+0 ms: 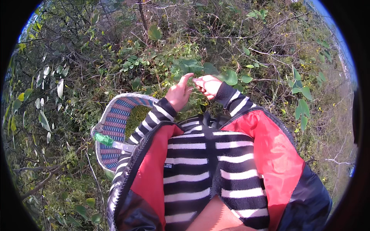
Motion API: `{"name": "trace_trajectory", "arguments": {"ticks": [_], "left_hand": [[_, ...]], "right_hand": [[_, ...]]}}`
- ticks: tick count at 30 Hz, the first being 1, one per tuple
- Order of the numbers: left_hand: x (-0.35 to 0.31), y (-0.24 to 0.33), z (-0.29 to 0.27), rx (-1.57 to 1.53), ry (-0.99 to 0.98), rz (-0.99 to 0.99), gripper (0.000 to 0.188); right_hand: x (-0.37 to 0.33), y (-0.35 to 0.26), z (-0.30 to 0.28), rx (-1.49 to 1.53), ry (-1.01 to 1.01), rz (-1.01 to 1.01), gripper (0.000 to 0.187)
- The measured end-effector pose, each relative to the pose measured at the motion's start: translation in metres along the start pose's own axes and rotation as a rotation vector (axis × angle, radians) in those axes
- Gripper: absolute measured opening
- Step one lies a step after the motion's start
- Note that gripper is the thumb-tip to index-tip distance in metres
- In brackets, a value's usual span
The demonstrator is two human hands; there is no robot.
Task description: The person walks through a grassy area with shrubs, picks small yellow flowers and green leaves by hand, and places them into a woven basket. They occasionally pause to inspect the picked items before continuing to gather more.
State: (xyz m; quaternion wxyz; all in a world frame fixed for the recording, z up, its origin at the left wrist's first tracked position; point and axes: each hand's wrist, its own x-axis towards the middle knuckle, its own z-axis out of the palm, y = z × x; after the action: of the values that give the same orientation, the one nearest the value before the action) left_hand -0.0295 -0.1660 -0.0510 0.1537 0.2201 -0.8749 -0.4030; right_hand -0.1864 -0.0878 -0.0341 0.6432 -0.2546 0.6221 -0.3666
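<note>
Both of my hands are close together in front of my chest, among the leaves of a bush. My left hand has one finger stretched up and the others curled in; whatever lies in them is hidden. Beside it, my right hand is closed with its fingertips pinched together, pointing toward the left hand. Thin green stems show between the two hands, too fine to follow into the fingers. By my left forearm hangs a woven basket in blue and reddish bands, with small yellow-green plant bits inside.
Dense brush surrounds me, with bare twigs and small yellow flowers. Broad green leaves stand just beyond my right hand. The basket's handle, wrapped in green, reaches toward my left arm. A dry branch lies at lower left. My jacket hangs unzipped.
</note>
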Motion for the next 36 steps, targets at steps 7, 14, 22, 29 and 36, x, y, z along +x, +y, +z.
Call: {"name": "trace_trajectory", "arguments": {"ticks": [7,14,22,29,36], "left_hand": [[0.001,-0.025,0.017,0.266,0.045,0.242,0.015],[0.012,-0.034,0.05,0.707,-0.163,0.21,0.013],[0.006,-0.04,0.033,0.5,-0.022,0.177,0.013],[0.007,-0.045,0.004,0.566,0.152,0.061,0.013],[-0.005,-0.045,-0.028,0.51,0.137,-0.258,0.012]], "right_hand": [[-0.011,-0.004,-0.022,-0.262,0.257,0.038,0.04],[0.012,-0.061,0.051,0.373,-0.367,-0.382,0.015],[0.035,-0.044,0.173,-0.862,-0.606,-0.747,0.042],[0.031,-0.085,0.095,-0.703,-0.441,-0.819,0.03],[0.145,-0.087,-0.118,-0.542,0.281,-0.772,0.025]]}}
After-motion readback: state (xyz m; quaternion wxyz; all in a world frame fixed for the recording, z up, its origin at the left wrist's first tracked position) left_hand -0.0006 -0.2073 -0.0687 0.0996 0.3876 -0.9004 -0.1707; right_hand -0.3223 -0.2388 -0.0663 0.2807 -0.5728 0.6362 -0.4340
